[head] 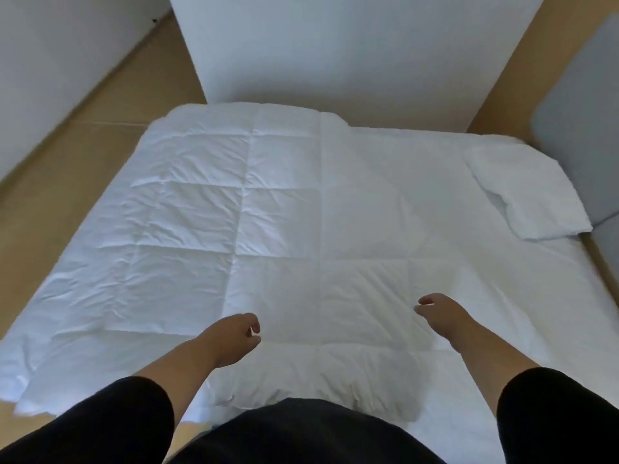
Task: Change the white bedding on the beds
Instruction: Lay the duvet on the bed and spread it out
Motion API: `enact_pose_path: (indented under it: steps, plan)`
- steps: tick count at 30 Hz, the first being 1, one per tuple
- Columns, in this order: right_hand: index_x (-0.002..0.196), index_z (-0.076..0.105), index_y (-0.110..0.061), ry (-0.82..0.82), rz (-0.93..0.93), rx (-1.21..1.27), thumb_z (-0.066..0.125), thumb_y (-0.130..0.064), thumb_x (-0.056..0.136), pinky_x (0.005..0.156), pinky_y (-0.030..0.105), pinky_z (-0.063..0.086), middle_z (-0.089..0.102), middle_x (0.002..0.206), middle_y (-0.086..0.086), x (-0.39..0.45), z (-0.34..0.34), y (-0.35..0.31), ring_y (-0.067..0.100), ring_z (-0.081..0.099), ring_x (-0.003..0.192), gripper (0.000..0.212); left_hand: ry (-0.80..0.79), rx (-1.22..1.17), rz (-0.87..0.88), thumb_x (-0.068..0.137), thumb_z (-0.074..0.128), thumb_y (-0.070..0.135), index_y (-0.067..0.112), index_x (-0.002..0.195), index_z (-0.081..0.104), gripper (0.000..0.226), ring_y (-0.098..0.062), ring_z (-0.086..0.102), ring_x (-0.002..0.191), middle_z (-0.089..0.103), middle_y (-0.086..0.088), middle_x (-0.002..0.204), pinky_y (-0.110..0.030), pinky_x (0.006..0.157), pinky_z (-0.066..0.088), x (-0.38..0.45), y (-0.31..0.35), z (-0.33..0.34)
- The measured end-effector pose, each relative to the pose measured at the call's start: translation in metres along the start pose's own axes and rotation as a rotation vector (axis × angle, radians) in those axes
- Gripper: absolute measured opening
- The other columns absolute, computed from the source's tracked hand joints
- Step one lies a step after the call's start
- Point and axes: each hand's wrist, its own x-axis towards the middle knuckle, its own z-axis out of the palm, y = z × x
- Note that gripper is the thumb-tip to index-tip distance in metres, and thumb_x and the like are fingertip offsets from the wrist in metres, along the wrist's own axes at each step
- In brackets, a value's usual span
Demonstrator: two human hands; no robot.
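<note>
A white quilted duvet (234, 212) lies spread over the bed, its left part hanging past the bed's edge toward the floor. A white pillow (526, 192) lies at the bed's right end on the white sheet (552, 296). My left hand (234, 336) hovers over the duvet's near part with fingers loosely curled, holding nothing. My right hand (442, 313) hovers to the right of it, also loosely curled and empty. Both forearms come out of black sleeves.
A grey padded headboard (582, 128) stands at the right behind the pillow. A white wall panel (335, 45) rises beyond the bed. Tan floor (67, 162) runs along the left side, with a white wall at the far left.
</note>
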Motion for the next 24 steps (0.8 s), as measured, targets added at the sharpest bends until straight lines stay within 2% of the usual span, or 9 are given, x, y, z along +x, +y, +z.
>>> enact_pose_path:
  steps: [5,8,11,13,17,20,24]
  plan:
    - [0.120,0.062,-0.017,-0.209,-0.230,-0.110,0.063,-0.024,0.094,0.090,0.036,0.045,0.061,0.116,0.002,-0.019,0.107,-0.105,0.023,0.058,0.107,0.027,0.178,-0.276,-0.261,0.099,0.051,0.034,0.023,0.118,0.058,0.023,-0.014,0.058,0.101,0.061,0.006,0.112,-0.025,0.078,0.042,-0.080,-0.088,-0.001]
    - [0.115,0.062,-0.021,-0.365,-0.362,-0.227,0.064,-0.026,0.092,0.094,0.040,0.050,0.065,0.114,0.004,-0.057,0.185,-0.154,0.023,0.062,0.105,0.023,0.315,-0.468,-0.403,0.098,0.052,0.034,0.029,0.124,0.049,0.026,-0.011,0.059,0.090,0.061,0.008,0.108,-0.022,0.069,0.044,-0.146,-0.146,0.018]
    - [0.116,0.061,-0.022,-0.485,-0.484,-0.370,0.063,-0.028,0.092,0.089,0.035,0.047,0.064,0.114,0.001,-0.112,0.261,-0.194,0.021,0.061,0.106,0.025,0.444,-0.660,-0.516,0.098,0.052,0.032,0.031,0.125,0.047,0.028,-0.008,0.057,0.081,0.059,0.009,0.104,-0.018,0.060,0.043,-0.211,-0.199,0.047]
    - [0.116,0.061,-0.022,-0.547,-0.564,-0.467,0.061,-0.029,0.092,0.085,0.032,0.047,0.064,0.113,0.000,-0.154,0.310,-0.219,0.018,0.061,0.103,0.026,0.487,-0.753,-0.576,0.097,0.053,0.031,0.032,0.122,0.050,0.025,-0.008,0.056,0.077,0.060,0.009,0.102,-0.019,0.061,0.043,-0.251,-0.234,0.068]
    - [0.122,0.058,-0.024,-0.606,-0.689,-0.621,0.056,-0.030,0.093,0.090,0.030,0.046,0.062,0.119,-0.001,-0.238,0.409,-0.255,0.016,0.060,0.106,0.029,0.546,-0.843,-0.661,0.094,0.052,0.028,0.034,0.110,0.055,0.016,-0.009,0.058,0.077,0.063,0.008,0.098,-0.021,0.065,0.046,-0.321,-0.311,0.105]
    - [0.131,0.056,-0.023,-0.626,-0.754,-0.728,0.054,-0.032,0.096,0.089,0.026,0.044,0.059,0.128,-0.001,-0.299,0.485,-0.272,0.014,0.055,0.105,0.036,0.553,-0.849,-0.697,0.096,0.052,0.031,0.032,0.112,0.057,0.017,-0.009,0.060,0.086,0.063,0.009,0.100,-0.018,0.065,0.046,-0.369,-0.374,0.122]
    - [0.135,0.054,-0.028,-0.726,-0.840,-0.835,0.054,-0.034,0.096,0.086,0.024,0.043,0.055,0.123,-0.008,-0.377,0.569,-0.297,0.011,0.056,0.105,0.039,0.581,-0.870,-0.753,0.098,0.054,0.031,0.026,0.116,0.059,0.020,-0.010,0.058,0.089,0.064,0.006,0.106,-0.013,0.064,0.041,-0.433,-0.450,0.136]
